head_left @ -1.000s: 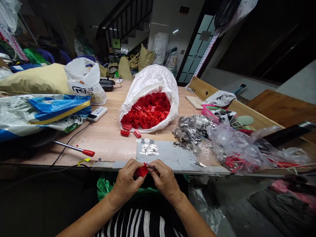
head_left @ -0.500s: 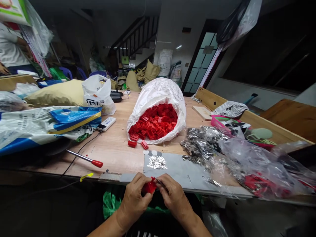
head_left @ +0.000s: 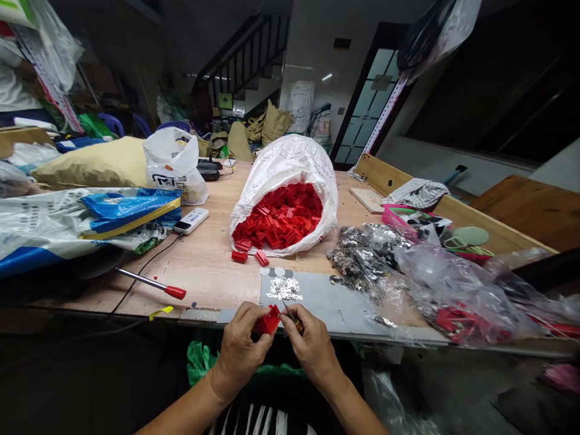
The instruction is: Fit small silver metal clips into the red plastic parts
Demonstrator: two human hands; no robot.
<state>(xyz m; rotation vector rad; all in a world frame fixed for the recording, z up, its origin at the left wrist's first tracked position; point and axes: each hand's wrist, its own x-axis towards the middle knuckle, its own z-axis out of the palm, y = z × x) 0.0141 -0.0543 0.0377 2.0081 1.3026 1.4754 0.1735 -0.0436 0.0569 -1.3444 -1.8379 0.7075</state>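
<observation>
My left hand [head_left: 238, 350] pinches a red plastic block [head_left: 267, 321] just above the table edge [head_left: 113, 317], long axis toward 2 o'clock. My right hand [head_left: 310, 353] pinches a thin metal pick [head_left: 288, 312], tip toward 11 o'clock, handle partly hidden.

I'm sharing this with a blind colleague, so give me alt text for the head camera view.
The left hand holds a small red plastic piece while the right hand holds a thin pointed tool beside it, at the edge of a wooden table. Beyond them, a white woven sack lies open, full of red pieces, with crumpled silver packets and a clear plastic bag to the right.
</observation>
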